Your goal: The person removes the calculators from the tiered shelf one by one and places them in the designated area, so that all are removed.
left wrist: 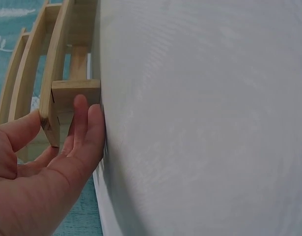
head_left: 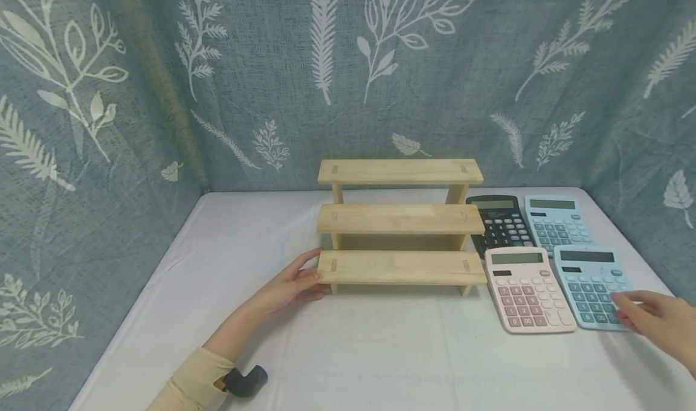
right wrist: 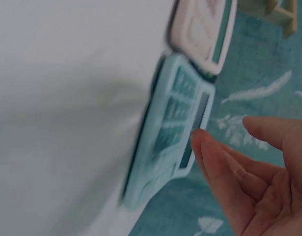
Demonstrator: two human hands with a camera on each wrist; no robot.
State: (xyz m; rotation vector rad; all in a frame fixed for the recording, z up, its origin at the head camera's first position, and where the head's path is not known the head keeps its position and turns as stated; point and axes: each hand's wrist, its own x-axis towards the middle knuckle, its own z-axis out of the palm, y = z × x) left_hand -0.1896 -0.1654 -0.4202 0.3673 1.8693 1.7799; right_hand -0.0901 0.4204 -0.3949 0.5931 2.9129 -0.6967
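A three-tier wooden step stand [head_left: 399, 217] is on the white cloth. My left hand [head_left: 290, 285] grips the left end of its lowest step, thumb on the board's edge and fingers below; the left wrist view shows this hand [left wrist: 62, 157] close up. At the right, my right hand [head_left: 658, 320] hovers over the lower corner of the front blue calculator [head_left: 595, 287], with fingers loosely bent and nothing in them. In the right wrist view the thumb and fingers of that hand [right wrist: 249, 182] are apart, beside the blue calculator [right wrist: 165, 128]. Left of it lies a pink calculator [head_left: 527, 290].
Behind these two lie a black calculator [head_left: 500, 225], partly covered by the stand, and another light blue calculator [head_left: 557, 220]. A blue-green curtain [head_left: 261, 72] with white leaves hangs around the white table [head_left: 380, 350]. A black strap end [head_left: 246, 381] sticks out at the left cuff.
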